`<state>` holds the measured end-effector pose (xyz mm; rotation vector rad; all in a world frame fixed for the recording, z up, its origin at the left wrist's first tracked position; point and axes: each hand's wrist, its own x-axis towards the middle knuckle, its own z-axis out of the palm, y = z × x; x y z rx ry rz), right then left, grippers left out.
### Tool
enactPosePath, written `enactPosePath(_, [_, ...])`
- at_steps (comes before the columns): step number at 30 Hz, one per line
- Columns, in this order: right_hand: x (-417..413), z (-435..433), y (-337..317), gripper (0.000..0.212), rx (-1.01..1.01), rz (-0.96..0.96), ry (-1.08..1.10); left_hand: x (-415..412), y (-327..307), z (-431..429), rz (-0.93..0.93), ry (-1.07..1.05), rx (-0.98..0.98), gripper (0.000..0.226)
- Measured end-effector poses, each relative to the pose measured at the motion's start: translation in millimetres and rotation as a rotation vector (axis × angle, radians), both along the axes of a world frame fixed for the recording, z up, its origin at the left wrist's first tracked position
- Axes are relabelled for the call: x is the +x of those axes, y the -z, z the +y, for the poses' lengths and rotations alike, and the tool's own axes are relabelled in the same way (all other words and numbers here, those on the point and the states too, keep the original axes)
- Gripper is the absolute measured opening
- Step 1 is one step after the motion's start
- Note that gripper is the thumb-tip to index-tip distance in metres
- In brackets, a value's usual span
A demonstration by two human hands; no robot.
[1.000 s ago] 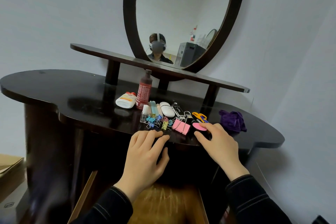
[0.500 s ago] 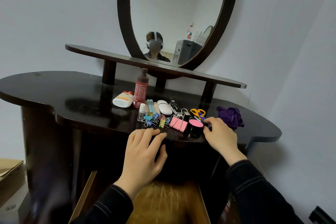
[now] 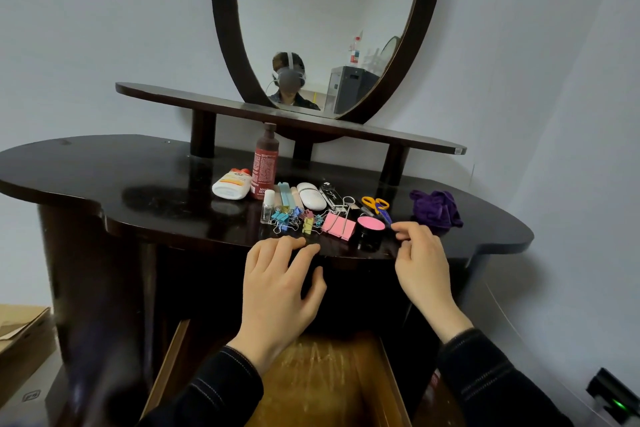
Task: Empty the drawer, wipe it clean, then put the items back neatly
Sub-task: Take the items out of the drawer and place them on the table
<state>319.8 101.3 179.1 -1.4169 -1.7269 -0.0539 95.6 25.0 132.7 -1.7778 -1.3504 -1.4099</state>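
Note:
The drawer (image 3: 388, 374) stands pulled out below the tabletop, and the visible part of its wooden bottom is bare. On the dark dressing table (image 3: 121, 191) lie a white tube (image 3: 231, 185), a red-brown bottle (image 3: 265, 163), a small clear vial (image 3: 267, 207), several coloured binder clips (image 3: 304, 220), a white oval case (image 3: 311, 196), yellow-handled scissors (image 3: 375, 204) and a black jar with a pink lid (image 3: 370, 230). A purple cloth (image 3: 436, 207) sits at the right. My left hand (image 3: 280, 288) rests flat on the table's front edge. My right hand (image 3: 420, 260) hovers just right of the jar, fingers loosely curled, holding nothing.
An oval mirror (image 3: 325, 28) rises over a narrow raised shelf (image 3: 173, 97) behind the items. A cardboard box (image 3: 20, 333) sits on the floor at the left. A black device with a green light (image 3: 613, 395) lies at the lower right. The wall is close on the right.
My right hand set the pink-lidded jar upright near the table's front edge and drew back slightly to its right. My left hand stayed on the edge.

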Motion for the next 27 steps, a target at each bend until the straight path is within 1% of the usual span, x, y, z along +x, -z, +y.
enactPosePath(2, [4,-6,2,0.039,0.009,0.013,-0.054,6,-7,0,0.027,0.054,-0.006,0.025])
enactPosePath(4, [8,-7,-5,0.039,-0.034,0.049,-0.122,17,-16,3,0.101,0.108,-0.020,0.023])
enactPosePath(6, [15,-2,-18,0.039,-0.132,0.119,-0.182,30,-23,7,0.137,0.134,-0.031,0.021])
enactPosePath(9, [33,17,-39,0.031,-0.274,0.240,-0.238,42,-22,14,0.087,0.138,-0.001,0.018])
enactPosePath(10, [39,24,-44,0.027,-0.273,0.238,-0.214,43,-20,16,0.071,0.133,0.016,0.017])
enactPosePath(11, [45,31,-49,0.023,-0.224,0.197,-0.159,44,-18,18,0.062,0.124,0.031,0.017])
enactPosePath(13, [58,48,-55,0.020,-0.071,0.046,0.001,46,-13,22,0.051,0.106,0.049,0.017])
enactPosePath(14, [63,58,-57,0.026,-0.018,-0.018,0.078,47,-11,23,0.046,0.107,0.054,0.017])
enactPosePath(15, [67,67,-57,0.038,-0.011,-0.054,0.142,47,-10,24,0.044,0.112,0.057,0.018])
enactPosePath(16, [70,76,-56,0.053,-0.050,-0.075,0.186,46,-9,24,0.045,0.116,0.061,0.018])
enactPosePath(18, [71,93,-50,0.076,-0.229,-0.148,0.223,45,-9,23,0.057,0.112,0.058,0.020])
enactPosePath(19, [70,100,-48,0.079,-0.332,-0.204,0.221,45,-9,23,0.064,0.108,0.055,0.020])
enactPosePath(20, [70,106,-45,0.076,-0.413,-0.252,0.210,45,-9,22,0.069,0.105,0.053,0.020])
enactPosePath(21, [70,110,-44,0.070,-0.450,-0.281,0.202,45,-9,22,0.070,0.100,0.053,0.020])
enactPosePath(22, [70,112,-44,0.061,-0.437,-0.296,0.203,45,-10,21,0.071,0.096,0.052,0.020])
enactPosePath(24, [70,112,-43,0.044,-0.333,-0.312,0.238,45,-11,20,0.071,0.092,0.049,0.020])
enactPosePath(26, [71,107,-41,0.035,-0.227,-0.305,0.249,45,-11,20,0.070,0.095,0.050,0.020])
enactPosePath(27, [72,104,-38,0.034,-0.187,-0.265,0.233,45,-11,20,0.072,0.095,0.050,0.020])
